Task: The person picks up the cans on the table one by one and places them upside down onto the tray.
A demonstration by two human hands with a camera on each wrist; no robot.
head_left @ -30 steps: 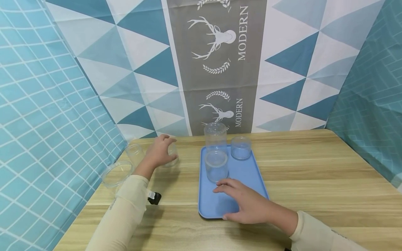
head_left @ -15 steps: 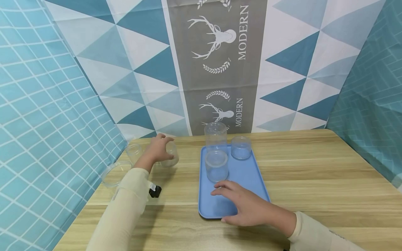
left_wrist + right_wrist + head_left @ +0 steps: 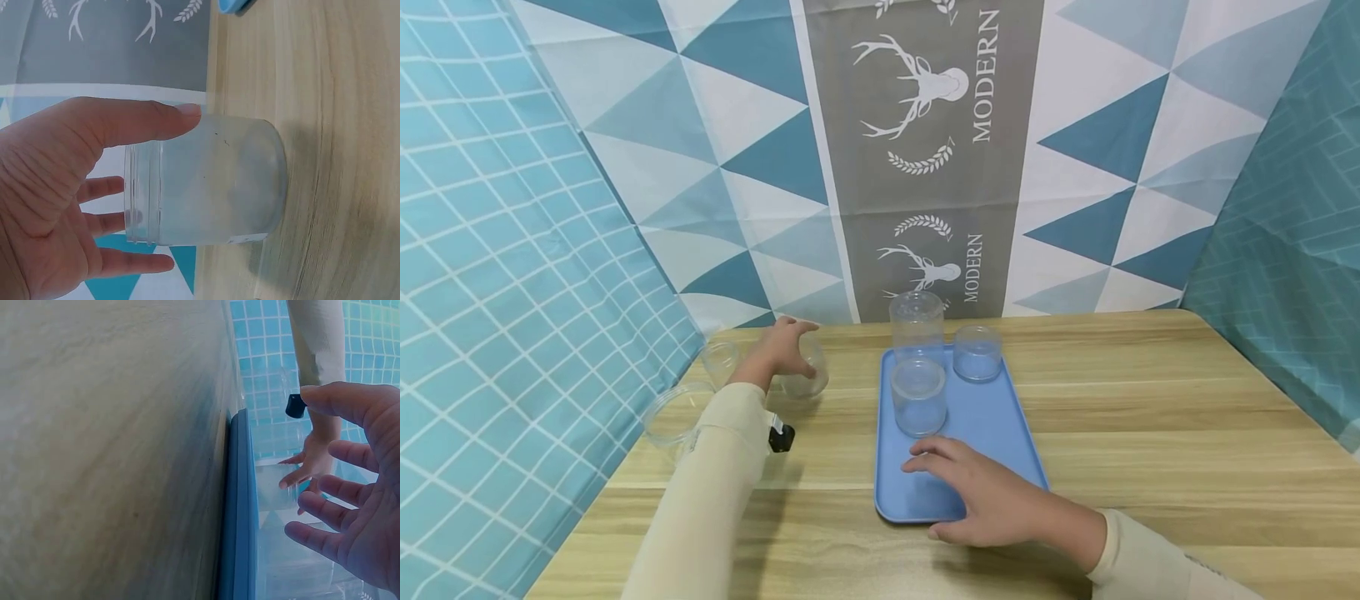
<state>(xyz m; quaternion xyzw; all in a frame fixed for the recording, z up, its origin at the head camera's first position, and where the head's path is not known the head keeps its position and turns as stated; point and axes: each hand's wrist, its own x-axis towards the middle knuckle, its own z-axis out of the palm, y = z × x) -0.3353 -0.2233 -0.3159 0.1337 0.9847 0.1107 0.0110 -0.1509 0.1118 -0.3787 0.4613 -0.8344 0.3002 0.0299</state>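
Observation:
In the head view, my left hand (image 3: 778, 348) is at a clear screw-neck jar (image 3: 807, 372) standing upright at the back left of the table. The left wrist view shows the thumb (image 3: 159, 120) lying along one side of this jar (image 3: 215, 181), with spread fingers (image 3: 128, 261) by its threaded neck; whether they press on it I cannot tell. My right hand (image 3: 981, 496) hovers over the near end of the blue tray (image 3: 917, 500), holding nothing. On the tray are a short jar (image 3: 919, 400), a low jar (image 3: 977, 357) and a tall jar (image 3: 917, 321), all clear.
Left of my left hand stand a clear container (image 3: 720, 360) and a wide clear jar (image 3: 679, 414), partly behind my sleeve. A patterned cloth (image 3: 760, 192) hangs behind the wooden table (image 3: 1120, 433), and a teal checked cloth (image 3: 550, 333) runs along the left.
My left hand has shifted slightly back and left at the jar, its forearm swinging a little to the right. My right hand stays over the tray with a slight drift. The jars look still.

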